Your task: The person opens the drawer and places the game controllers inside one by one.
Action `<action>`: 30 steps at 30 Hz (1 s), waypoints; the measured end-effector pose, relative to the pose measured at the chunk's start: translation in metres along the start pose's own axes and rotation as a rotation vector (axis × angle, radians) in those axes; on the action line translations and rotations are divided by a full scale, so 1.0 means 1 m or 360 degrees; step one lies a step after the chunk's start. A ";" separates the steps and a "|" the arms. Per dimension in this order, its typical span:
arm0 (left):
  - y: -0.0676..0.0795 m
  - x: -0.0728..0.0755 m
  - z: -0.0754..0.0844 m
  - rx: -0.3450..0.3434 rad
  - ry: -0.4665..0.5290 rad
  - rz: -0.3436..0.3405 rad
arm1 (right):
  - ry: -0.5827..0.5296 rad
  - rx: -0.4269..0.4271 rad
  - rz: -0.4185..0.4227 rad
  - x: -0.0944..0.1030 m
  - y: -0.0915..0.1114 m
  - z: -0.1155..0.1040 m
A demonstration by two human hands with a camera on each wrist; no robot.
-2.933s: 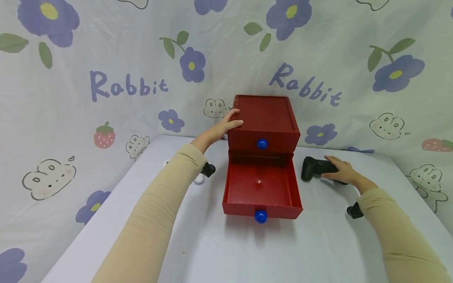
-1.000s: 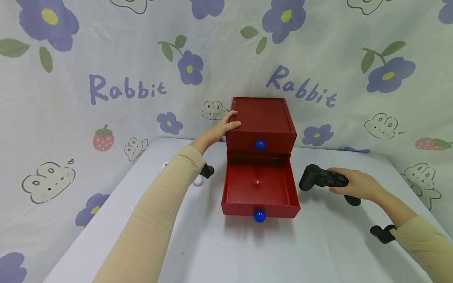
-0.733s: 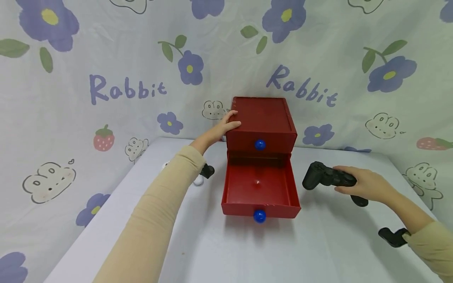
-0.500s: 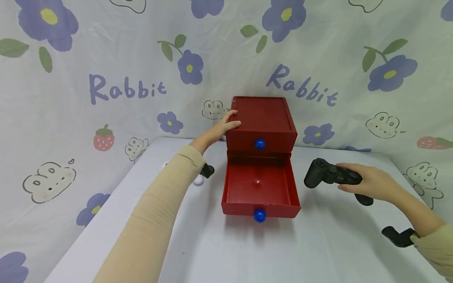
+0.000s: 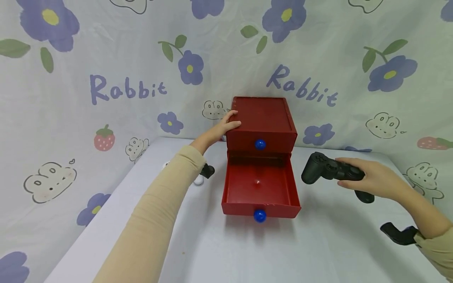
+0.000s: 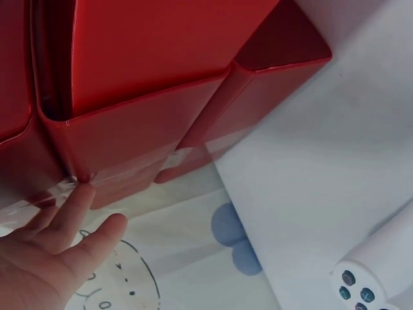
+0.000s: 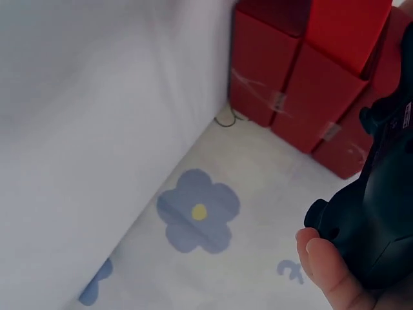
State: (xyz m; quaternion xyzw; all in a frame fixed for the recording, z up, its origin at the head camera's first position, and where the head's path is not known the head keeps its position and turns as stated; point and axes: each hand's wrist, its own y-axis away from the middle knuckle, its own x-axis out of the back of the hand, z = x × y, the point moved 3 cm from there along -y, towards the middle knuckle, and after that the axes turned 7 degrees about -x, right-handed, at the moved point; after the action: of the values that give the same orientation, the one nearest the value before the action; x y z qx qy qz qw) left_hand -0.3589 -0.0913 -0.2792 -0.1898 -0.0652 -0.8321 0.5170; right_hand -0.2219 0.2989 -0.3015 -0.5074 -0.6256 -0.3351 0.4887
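Observation:
A red two-drawer cabinet (image 5: 262,114) stands at the back of the table, its lower drawer (image 5: 257,184) pulled out with nothing inside. Both drawer fronts carry a blue ball knob (image 5: 260,215). My left hand (image 5: 222,127) rests on the cabinet's upper left edge, fingers fairly straight; the left wrist view shows the fingertips (image 6: 82,194) at its side. To the right of the drawer, my right hand (image 5: 376,179) grips a black game controller (image 5: 327,168) by one end, above the table. In the right wrist view the controller (image 7: 381,213) is dark, with a thumb or finger against it.
A white game controller (image 6: 387,268) lies on the table left of the cabinet, mostly hidden by the left forearm (image 5: 159,212) in the head view. Black wrist devices (image 5: 400,234) stick out from both sleeves. Behind the white table (image 5: 283,251) hangs a flowered rabbit cloth (image 5: 134,47).
The right hand has taken hold of the black controller, lifted it from the table and drawn it slightly rightward, rising further lately. The left hand stays on the cabinet.

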 end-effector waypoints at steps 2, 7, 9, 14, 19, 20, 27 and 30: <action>0.000 0.000 0.000 0.0003 0.0000 -0.0001 | -0.0016 -0.0003 0.0002 0.001 0.001 -0.003; 0.000 0.000 -0.001 -0.0001 -0.0021 -0.0011 | -0.0045 -0.0028 -0.0027 0.002 0.002 -0.010; 0.000 0.000 -0.001 -0.0004 -0.0021 -0.0007 | -0.0055 -0.0024 -0.0024 0.003 0.001 -0.014; -0.001 0.000 -0.001 0.0008 -0.0018 0.0006 | -0.0083 -0.0004 -0.0011 0.004 -0.003 -0.025; 0.000 0.000 -0.001 -0.0008 -0.0018 -0.0001 | -0.0083 0.0039 -0.0032 0.002 -0.011 -0.033; 0.001 0.000 -0.001 -0.0014 -0.0014 -0.0002 | -0.0078 0.0052 -0.0031 0.002 -0.012 -0.035; 0.001 0.000 0.000 -0.0042 -0.0017 -0.0015 | -0.0042 0.0115 -0.0011 0.004 -0.020 -0.049; 0.000 0.000 0.000 -0.0022 -0.0027 -0.0014 | -0.0052 0.0149 -0.0010 0.003 -0.023 -0.055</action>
State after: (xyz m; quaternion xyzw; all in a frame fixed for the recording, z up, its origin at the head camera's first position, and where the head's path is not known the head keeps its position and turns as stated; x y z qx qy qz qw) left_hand -0.3583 -0.0912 -0.2790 -0.2002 -0.0646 -0.8331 0.5116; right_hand -0.2292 0.2441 -0.2802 -0.4875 -0.6501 -0.2987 0.5005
